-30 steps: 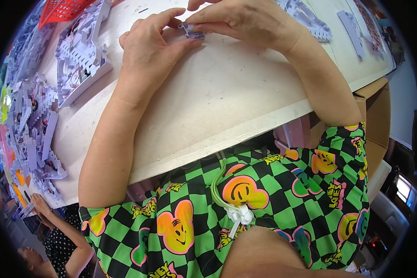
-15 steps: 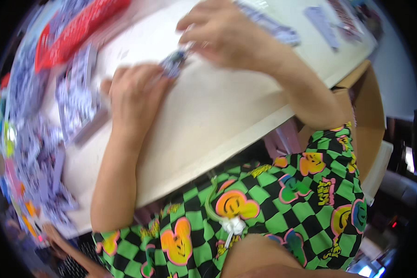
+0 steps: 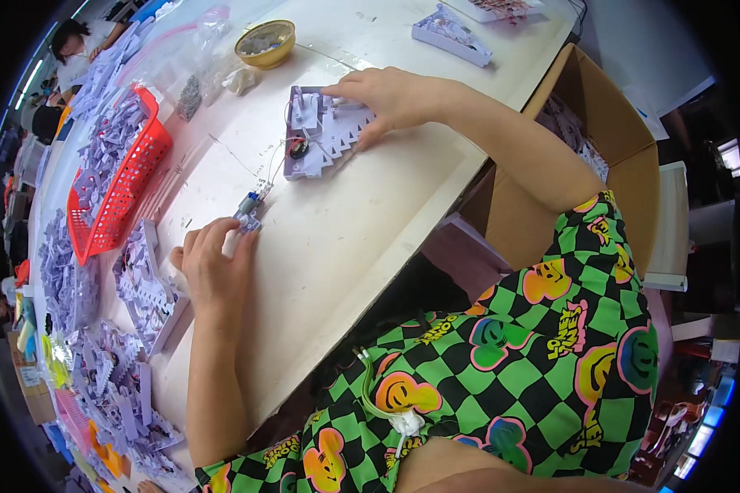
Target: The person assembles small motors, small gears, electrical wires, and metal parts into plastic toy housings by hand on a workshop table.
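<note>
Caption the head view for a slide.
Left hand pinches a small wired part; right hand holds a lavender housing on a white table.

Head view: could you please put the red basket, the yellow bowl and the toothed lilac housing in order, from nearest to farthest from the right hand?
From the right hand:
1. Toothed lilac housing: touched by the hand, just to its left.
2. Yellow bowl: at the upper left.
3. Red basket: farther left.
</note>
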